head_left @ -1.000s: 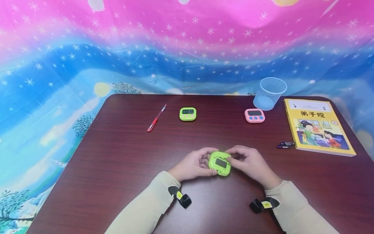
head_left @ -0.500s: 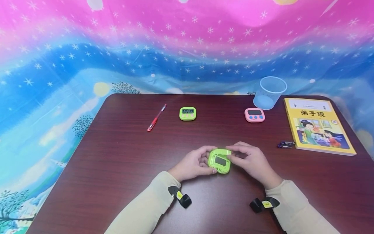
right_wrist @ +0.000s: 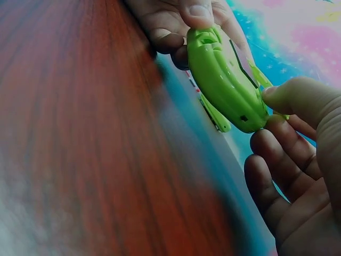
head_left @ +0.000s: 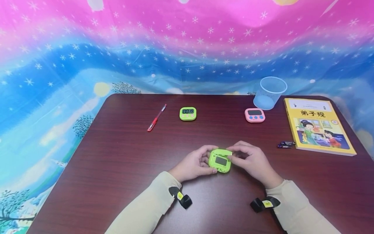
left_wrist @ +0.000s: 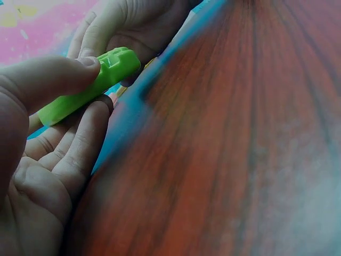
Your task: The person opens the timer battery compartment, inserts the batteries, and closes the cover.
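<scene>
In the head view a green digital timer is held back side up over the table, a dark rectangle on its back. My left hand grips its left edge, thumb on the near side and fingers round the far side. At the timer's far right, my right hand pinches a green battery cover between thumb and fingers. The right wrist view shows this cover tilted up from the timer's back, the thumb pressing its edge. From the left wrist view, the timer appears edge-on between thumb and fingers.
Farther back on the table lie a red pen, a second green timer with digits showing, and a pink timer. A clear cup stands behind a yellow book; two small batteries lie beside it.
The right hand has moved slightly away from me, and the cover at the timer's far side now shows tilted up. The left hand keeps its grip; the timer has shifted slightly.
</scene>
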The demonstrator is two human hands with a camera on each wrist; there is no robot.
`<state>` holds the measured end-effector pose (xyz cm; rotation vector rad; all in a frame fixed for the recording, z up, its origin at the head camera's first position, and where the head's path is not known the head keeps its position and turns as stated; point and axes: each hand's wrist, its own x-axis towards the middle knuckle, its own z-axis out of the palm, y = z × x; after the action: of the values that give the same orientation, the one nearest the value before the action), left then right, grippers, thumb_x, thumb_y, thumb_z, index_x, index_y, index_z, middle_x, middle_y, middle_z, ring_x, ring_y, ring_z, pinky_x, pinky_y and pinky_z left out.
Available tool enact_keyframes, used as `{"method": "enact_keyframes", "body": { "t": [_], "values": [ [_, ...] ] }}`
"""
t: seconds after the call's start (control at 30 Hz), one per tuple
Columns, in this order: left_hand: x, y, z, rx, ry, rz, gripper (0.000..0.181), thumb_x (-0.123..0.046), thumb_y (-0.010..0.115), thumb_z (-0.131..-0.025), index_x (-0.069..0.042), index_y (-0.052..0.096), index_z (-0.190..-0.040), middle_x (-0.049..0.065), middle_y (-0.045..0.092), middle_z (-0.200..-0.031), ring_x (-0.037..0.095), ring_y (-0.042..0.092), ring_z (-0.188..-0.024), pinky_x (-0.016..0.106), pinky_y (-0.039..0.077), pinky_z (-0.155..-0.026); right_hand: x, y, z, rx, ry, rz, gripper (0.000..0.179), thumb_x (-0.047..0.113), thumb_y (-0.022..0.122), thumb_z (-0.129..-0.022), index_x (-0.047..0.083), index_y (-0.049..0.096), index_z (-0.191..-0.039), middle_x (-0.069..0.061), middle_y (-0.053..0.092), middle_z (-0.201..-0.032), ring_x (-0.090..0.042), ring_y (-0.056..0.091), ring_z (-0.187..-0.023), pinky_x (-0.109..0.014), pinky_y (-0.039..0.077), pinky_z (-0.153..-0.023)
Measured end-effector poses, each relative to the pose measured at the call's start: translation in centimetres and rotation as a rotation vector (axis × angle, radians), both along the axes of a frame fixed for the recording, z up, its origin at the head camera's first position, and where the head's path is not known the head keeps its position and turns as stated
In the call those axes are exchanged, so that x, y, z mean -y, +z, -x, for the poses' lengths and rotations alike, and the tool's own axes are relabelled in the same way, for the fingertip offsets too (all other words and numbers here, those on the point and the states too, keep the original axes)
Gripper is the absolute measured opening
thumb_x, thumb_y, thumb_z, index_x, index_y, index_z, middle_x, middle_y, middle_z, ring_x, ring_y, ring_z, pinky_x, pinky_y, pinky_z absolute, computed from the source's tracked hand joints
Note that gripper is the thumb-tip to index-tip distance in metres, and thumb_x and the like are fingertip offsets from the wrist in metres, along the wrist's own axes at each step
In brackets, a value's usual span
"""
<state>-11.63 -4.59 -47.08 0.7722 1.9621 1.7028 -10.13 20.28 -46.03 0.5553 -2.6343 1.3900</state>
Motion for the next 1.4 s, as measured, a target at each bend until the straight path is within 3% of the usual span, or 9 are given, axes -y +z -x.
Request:
{"method": "enact_keyframes", "body": {
  "t": [0.67,1.17,1.4],
  "values": [
    [0.1,0.1,0.0,0.018,0.000,-0.035,0.071,0.008,0.078,-0.082,-0.006,0.043,-0.142,0.011,0.063,-0.104,0.011,0.065,-0.089,0.031,0.060,-0.083,-0.4,0.1,0.1,0.015,-0.026,0.059,0.025,0.010,0.083,-0.083,0.019,0.078,-0.106,0.009,0.068,-0.095,-0.009,0.062,-0.080,-0.016,0.054,-0.072],
    [0.1,0.0,-0.2,0.031,0.038,-0.065,0.071,0.011,0.077,-0.079,-0.005,0.042,-0.139,0.015,0.064,-0.106,0.012,0.065,-0.090,0.032,0.061,-0.082,-2.7,0.0,0.8,0.046,-0.112,-0.039,0.026,0.017,0.083,-0.085,0.022,0.077,-0.110,0.009,0.069,-0.101,-0.009,0.061,-0.089,-0.015,0.049,-0.078],
    [0.1,-0.1,-0.4,0.089,0.056,-0.099,0.072,0.013,0.078,-0.078,-0.004,0.042,-0.137,0.022,0.066,-0.110,0.015,0.066,-0.088,0.032,0.061,-0.083,-3.9,-0.3,1.1,0.049,-0.106,-0.081,0.025,0.018,0.083,-0.085,0.022,0.078,-0.109,0.009,0.067,-0.099,-0.010,0.056,-0.084,-0.017,0.047,-0.070]
  ]
}}
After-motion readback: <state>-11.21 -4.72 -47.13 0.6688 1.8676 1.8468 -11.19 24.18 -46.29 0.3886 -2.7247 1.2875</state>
